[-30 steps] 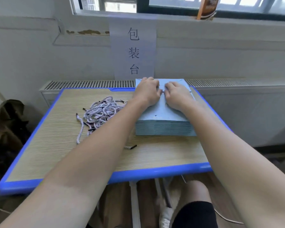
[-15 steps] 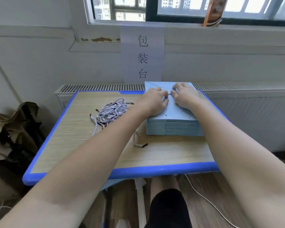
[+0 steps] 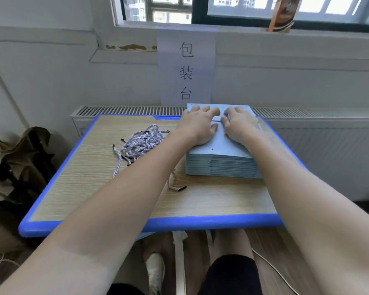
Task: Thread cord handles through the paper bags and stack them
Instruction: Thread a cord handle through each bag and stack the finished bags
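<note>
Desk (image 3: 115,199): both hands (image 3: 197,126) hide bag stack's (image 3: 219,165) top.

one bag stack (image 3: 221,165), two hands, one cord pile (image 3: 141,142)

both hands on top of blue paper bag stack (image 3: 221,165) at desk's (image 3: 115,209) far right: left hand (image 3: 198,126), right hand (image 3: 240,124), fingers bent, fingertips close together. cord pile (image 3: 142,142) left of stack; loose cord (image 3: 176,187) beside stack's near corner.
</note>
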### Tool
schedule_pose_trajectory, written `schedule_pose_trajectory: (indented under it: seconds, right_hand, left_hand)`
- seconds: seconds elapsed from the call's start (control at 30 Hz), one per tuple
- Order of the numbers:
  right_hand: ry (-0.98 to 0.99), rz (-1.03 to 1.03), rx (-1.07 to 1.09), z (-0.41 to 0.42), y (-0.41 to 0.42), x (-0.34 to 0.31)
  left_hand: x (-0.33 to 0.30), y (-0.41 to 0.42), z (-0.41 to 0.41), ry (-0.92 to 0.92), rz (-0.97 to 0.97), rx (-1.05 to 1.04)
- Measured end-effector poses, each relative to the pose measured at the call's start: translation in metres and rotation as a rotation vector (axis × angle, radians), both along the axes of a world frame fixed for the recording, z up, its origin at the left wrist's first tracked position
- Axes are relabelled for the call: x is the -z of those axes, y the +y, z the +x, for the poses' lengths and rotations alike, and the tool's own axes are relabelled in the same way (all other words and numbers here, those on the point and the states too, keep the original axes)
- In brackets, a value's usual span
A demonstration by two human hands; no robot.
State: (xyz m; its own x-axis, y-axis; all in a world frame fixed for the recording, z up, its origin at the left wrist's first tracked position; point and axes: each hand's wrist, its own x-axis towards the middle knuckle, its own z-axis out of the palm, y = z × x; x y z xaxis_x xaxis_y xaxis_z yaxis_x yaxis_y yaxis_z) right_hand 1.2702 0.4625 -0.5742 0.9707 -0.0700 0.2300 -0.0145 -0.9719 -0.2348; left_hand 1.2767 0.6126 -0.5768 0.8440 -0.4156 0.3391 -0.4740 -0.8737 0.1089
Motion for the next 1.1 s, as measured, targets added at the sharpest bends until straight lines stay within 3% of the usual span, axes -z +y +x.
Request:
schedule_pose_trajectory:
  seconds: [0.2,0.47,0.6,0.73,0.87,1.0,1.1]
  right_hand:
    - [0.038,0.082,-0.097,-0.007,0.008,-0.02]
    - [0.094,0.056,-0.195,-0.004,0.073,-0.025]
    - [0.036,0.191,-0.226,0.004,0.101,-0.029]
    - [-0.039,0.437,-0.205,0.015,0.119,-0.037]
    - [0.026,0.615,-0.256,0.029,0.136,-0.044]
    - [0.213,0.308,-0.357,0.037,0.143,-0.032]
    - [0.207,0.074,-0.41,0.045,0.148,-0.014]
  left_hand:
    - [-0.01,0.018,0.008,0.012,0.114,-0.066]
    - [-0.004,0.109,0.023,0.151,0.027,-0.183]
    - [0.005,0.133,0.024,0.248,-0.209,-0.189]
    - [0.008,0.153,0.022,0.112,-0.385,-0.242]
    - [0.007,0.177,0.04,0.063,-0.338,-0.328]
    - [0.021,0.183,0.05,0.168,-0.167,-0.347]
    - [0.032,0.175,0.05,0.118,-0.038,-0.39]
